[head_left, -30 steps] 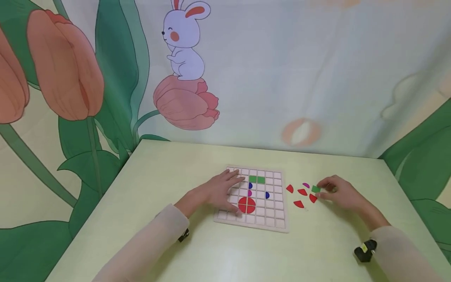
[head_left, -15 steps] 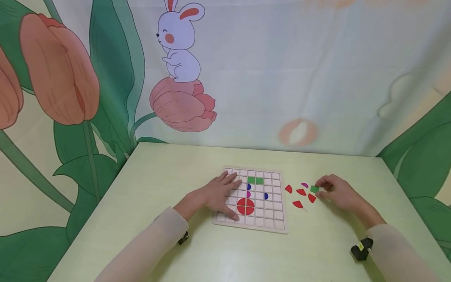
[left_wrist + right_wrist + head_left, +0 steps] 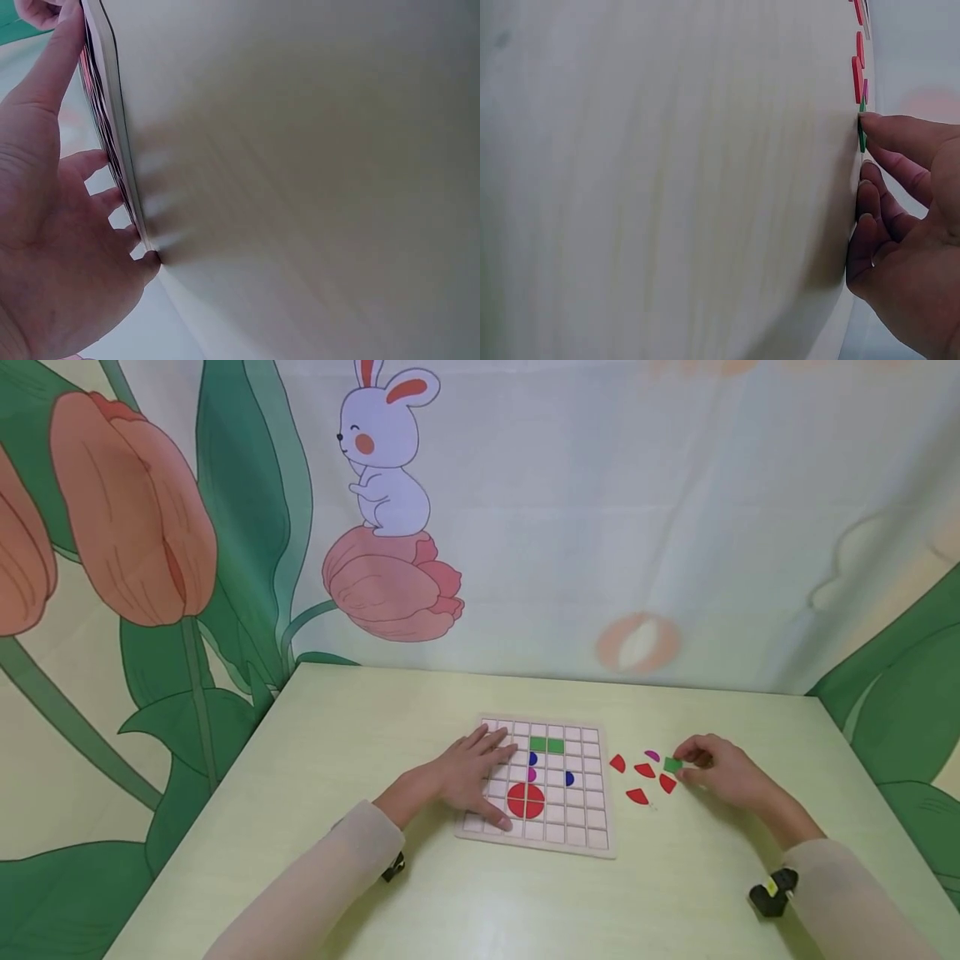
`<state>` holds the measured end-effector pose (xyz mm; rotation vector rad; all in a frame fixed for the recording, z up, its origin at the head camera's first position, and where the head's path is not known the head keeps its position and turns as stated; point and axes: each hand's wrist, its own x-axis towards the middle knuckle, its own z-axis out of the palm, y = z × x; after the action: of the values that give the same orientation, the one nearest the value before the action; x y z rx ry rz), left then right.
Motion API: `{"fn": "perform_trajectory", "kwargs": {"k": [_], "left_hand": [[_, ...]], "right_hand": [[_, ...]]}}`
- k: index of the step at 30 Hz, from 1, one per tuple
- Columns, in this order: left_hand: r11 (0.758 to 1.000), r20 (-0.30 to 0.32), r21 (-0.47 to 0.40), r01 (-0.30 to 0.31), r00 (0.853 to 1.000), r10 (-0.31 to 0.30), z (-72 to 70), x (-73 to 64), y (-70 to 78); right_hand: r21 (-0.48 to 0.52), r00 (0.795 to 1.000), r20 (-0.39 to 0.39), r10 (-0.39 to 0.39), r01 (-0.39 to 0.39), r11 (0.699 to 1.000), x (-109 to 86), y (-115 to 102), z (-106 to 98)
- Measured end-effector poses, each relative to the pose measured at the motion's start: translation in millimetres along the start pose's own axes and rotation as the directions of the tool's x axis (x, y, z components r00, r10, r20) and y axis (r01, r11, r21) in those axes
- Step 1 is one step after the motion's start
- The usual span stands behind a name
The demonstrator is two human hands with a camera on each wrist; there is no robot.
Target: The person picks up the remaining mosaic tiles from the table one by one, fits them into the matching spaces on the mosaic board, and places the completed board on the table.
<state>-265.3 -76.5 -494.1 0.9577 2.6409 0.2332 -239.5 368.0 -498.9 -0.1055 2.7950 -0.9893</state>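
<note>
A pale gridded board [image 3: 577, 842] lies on the table; my left hand [image 3: 471, 777] rests on its left side with fingers spread. In the left wrist view, fingertips of that hand [image 3: 67, 225] meet the board's edge [image 3: 124, 127]. Right of the board, my right hand [image 3: 720, 768] pinches a green square piece [image 3: 672, 764] between thumb and index finger, low at the tabletop. The right wrist view shows the green piece [image 3: 862, 135] edge-on under the thumb tip. Beside it lie several red quarter-circle pieces [image 3: 637, 797] and a magenta half-circle [image 3: 652, 756].
Set on the board are two green squares [image 3: 547, 745], two blue half-circles [image 3: 569, 778], a magenta half-circle [image 3: 532, 774] and a red circle [image 3: 526, 801] made of quarters. A printed curtain [image 3: 525, 568] hangs behind the pale table [image 3: 360, 710].
The head view shifts slightly. My left hand stays on the board, its thumb a little lower; the right hand stays at the green square.
</note>
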Motion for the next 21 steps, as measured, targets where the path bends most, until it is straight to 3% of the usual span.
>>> {"fn": "perform_trajectory", "kwargs": {"k": [21], "left_hand": [[1.000, -0.007, -0.012, 0.003, 1.000, -0.003, 3.3, 0.9, -0.7]], "right_hand": [[0.044, 0.999, -0.011, 0.040, -0.040, 0.998, 3.5, 8.4, 6.6]]}}
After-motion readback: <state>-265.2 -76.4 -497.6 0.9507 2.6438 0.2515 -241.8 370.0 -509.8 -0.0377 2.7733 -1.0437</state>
